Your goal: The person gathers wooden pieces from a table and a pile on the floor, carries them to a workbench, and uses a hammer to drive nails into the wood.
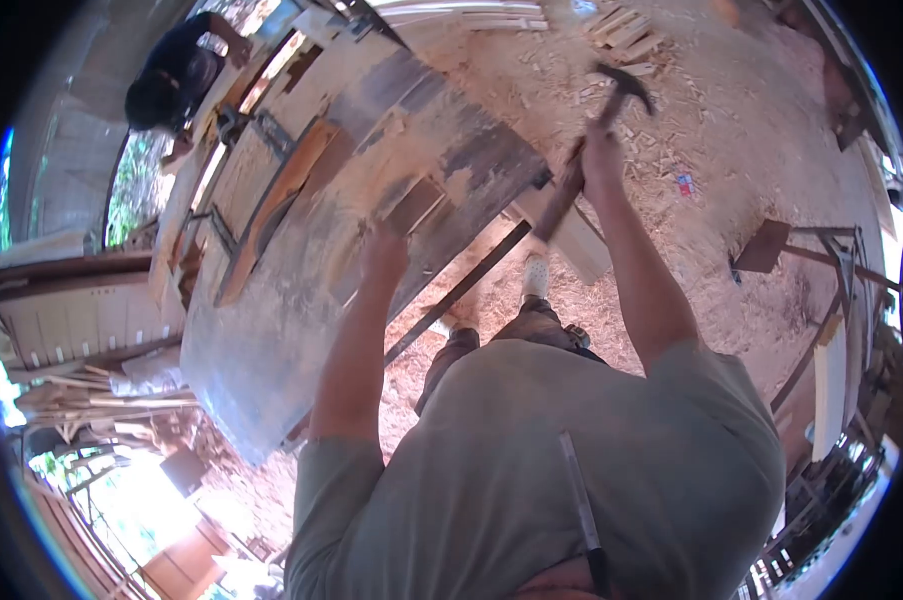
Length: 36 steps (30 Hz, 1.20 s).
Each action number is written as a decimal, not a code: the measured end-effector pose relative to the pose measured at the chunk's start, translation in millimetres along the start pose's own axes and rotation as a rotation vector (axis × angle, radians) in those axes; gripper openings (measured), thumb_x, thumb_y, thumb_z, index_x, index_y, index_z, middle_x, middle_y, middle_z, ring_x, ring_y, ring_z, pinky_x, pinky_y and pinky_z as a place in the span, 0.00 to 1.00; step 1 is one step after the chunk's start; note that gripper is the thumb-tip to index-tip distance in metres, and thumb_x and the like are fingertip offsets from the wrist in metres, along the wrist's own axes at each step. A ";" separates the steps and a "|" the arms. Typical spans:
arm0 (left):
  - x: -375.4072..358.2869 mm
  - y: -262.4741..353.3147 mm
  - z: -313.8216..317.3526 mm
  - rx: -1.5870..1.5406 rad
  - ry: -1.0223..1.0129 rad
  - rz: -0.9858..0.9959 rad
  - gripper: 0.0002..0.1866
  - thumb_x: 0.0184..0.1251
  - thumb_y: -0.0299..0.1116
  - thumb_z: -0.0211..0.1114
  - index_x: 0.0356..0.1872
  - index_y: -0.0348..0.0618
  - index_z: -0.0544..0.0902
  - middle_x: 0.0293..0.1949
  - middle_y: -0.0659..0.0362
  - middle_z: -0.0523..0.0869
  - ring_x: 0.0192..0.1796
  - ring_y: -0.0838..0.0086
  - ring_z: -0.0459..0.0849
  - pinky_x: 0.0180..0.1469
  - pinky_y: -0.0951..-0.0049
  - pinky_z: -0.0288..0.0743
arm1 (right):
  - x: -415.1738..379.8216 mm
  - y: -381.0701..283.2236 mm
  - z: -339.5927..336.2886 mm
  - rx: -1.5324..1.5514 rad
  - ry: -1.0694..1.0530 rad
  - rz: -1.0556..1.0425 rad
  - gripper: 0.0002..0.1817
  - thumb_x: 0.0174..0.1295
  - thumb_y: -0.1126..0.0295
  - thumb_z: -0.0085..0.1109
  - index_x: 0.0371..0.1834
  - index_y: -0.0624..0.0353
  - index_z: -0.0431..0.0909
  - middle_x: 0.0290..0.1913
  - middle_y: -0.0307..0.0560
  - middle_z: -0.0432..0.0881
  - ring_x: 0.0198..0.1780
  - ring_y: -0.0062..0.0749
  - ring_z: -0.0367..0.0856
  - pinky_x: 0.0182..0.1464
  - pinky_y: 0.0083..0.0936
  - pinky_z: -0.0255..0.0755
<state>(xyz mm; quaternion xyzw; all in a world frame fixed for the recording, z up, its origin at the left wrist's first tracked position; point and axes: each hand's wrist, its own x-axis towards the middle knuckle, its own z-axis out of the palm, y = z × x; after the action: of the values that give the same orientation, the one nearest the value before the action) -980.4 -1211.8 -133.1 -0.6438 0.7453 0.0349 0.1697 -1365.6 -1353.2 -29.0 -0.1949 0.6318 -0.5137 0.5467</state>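
My right hand (601,165) is closed round the handle of a claw hammer (626,88), raised beyond the near edge of the wooden workbench (301,270). The hammer's dark head points up and away from me. Over the bench top, my left hand (384,255) is at a small wooden block (414,207); its fingers are blurred, so its grip is unclear. Sawdust lies on the worn bench top around the block.
A clamp (271,135) and a curved wooden piece (281,205) are on the bench's far left. A co-worker (171,85) leans in there. Wood offcuts (626,35) and shavings cover the floor; a small stand (766,247) is at right.
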 end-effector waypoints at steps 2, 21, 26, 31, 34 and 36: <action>-5.9 9.7 -14.8 -0.020 -0.062 -0.006 0.21 0.70 0.42 0.61 0.51 0.32 0.83 0.61 0.35 0.70 0.62 0.43 0.73 0.64 0.52 0.70 | -21.6 7.4 22.6 0.009 0.059 0.018 0.17 0.69 0.57 0.49 0.32 0.60 0.76 0.21 0.44 0.77 0.19 0.29 0.77 0.21 0.30 0.72; -11.6 23.9 -68.4 -0.173 -0.047 -0.131 0.17 0.70 0.41 0.59 0.44 0.37 0.88 0.62 0.36 0.70 0.64 0.47 0.73 0.66 0.56 0.70 | -51.4 117.1 21.1 -0.774 -0.499 -0.276 0.14 0.68 0.61 0.53 0.35 0.63 0.76 0.24 0.43 0.78 0.23 0.27 0.77 0.26 0.26 0.71; -7.2 26.6 -70.5 -0.207 -0.108 -0.213 0.17 0.67 0.39 0.61 0.43 0.36 0.88 0.61 0.41 0.72 0.63 0.51 0.73 0.67 0.57 0.69 | -39.4 37.8 -14.2 -0.717 -0.575 0.053 0.13 0.67 0.61 0.56 0.29 0.58 0.74 0.19 0.39 0.74 0.17 0.25 0.73 0.22 0.26 0.69; -8.9 28.6 -85.6 -0.206 -0.163 -0.174 0.15 0.66 0.37 0.61 0.45 0.38 0.88 0.58 0.45 0.73 0.64 0.51 0.72 0.68 0.57 0.69 | -18.4 1.6 18.7 0.230 -0.012 -0.083 0.15 0.69 0.60 0.53 0.28 0.56 0.66 0.18 0.41 0.71 0.18 0.28 0.72 0.20 0.29 0.66; -12.6 32.1 -94.4 -0.287 -0.145 -0.232 0.15 0.66 0.37 0.61 0.46 0.40 0.88 0.60 0.46 0.72 0.66 0.51 0.71 0.68 0.56 0.68 | -35.8 97.8 16.9 -0.357 -0.543 0.060 0.13 0.69 0.60 0.52 0.36 0.60 0.70 0.21 0.41 0.73 0.19 0.26 0.72 0.20 0.28 0.67; -23.5 27.1 -95.5 -0.237 -0.131 -0.273 0.14 0.65 0.37 0.61 0.45 0.41 0.89 0.60 0.46 0.72 0.66 0.51 0.71 0.68 0.56 0.68 | -68.6 96.9 10.2 -0.807 -0.947 0.006 0.13 0.69 0.61 0.53 0.38 0.62 0.72 0.22 0.41 0.74 0.20 0.25 0.73 0.20 0.27 0.67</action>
<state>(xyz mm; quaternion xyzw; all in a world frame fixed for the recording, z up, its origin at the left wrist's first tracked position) -1023.9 -1210.8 -40.9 -0.7507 0.6292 0.1409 0.1441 -1303.6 -1263.9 -77.6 -0.5910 0.4658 -0.0905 0.6523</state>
